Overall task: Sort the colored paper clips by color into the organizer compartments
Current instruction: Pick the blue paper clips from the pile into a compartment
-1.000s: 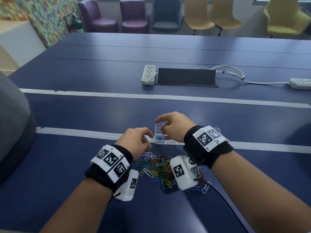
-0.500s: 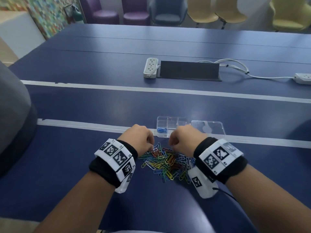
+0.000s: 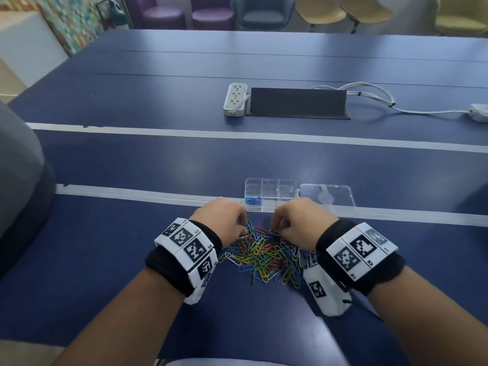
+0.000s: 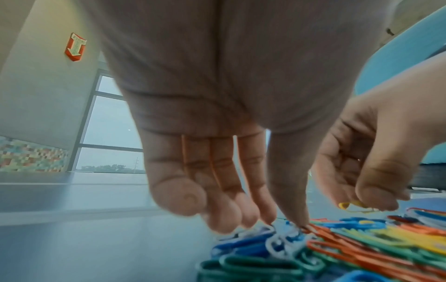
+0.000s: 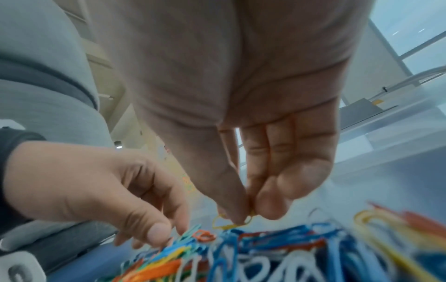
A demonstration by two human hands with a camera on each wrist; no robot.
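A heap of colored paper clips (image 3: 264,256) lies on the blue table between my hands. Beyond it stands the clear organizer (image 3: 286,192), with several blue clips (image 3: 253,201) in its near left compartment. My right hand (image 3: 277,229) is at the far edge of the heap and pinches a yellow clip (image 5: 229,223) between thumb and fingers, just above the pile. My left hand (image 4: 272,221) reaches down with relaxed fingers, its fingertips (image 4: 298,222) touching the clips at the heap's left edge. It holds nothing.
The organizer's clear lid (image 3: 327,198) lies open flat to its right. White tape lines (image 3: 132,192) cross the table. Farther back are a power strip (image 3: 235,99), a black cable box (image 3: 297,103) and white cables. Chairs stand beyond the table.
My right hand has come back from the organizer to the heap and has taken hold of a yellow clip. The left hand has stayed at the pile's left edge.
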